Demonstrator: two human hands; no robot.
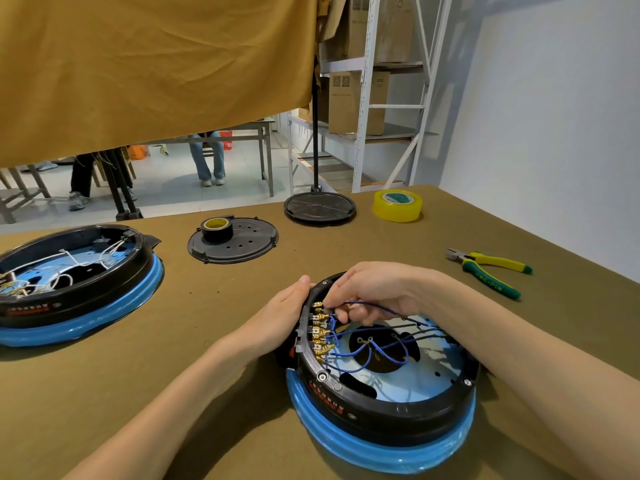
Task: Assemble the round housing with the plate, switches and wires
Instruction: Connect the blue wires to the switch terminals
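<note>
- Nearest to me is the round black housing with a blue rim point(381, 420), lying open side up on the olive-brown cloth-covered table point(214, 393), at the front right.
- Inside it I see a pale blue metal plate point(433, 368) with a dark round opening in the middle, and blue wires point(349, 356) looping across it.
- On the far left sits a second black housing with a blue rim point(76, 292), also open, with white wires point(83, 258) tangled inside.
- Beyond the hands lies a flat black round cover with holes point(242, 247), and a small roll of black tape point(217, 230) stands on its left part.
- Further back, a black round stand base point(320, 206) carries an upright pole.
- My left hand point(280, 317) presses with straight fingers against the housing's outer left wall.
- My right hand point(370, 292) reaches over the rim with fingers curled, pinching one blue wire beside the row of brass terminals point(320, 332) along the inner left wall.
- A yellow roll of clear tape point(397, 205) rests at the back right.
- Green-and-yellow-handled pliers point(491, 268) lie well apart on the right.
</note>
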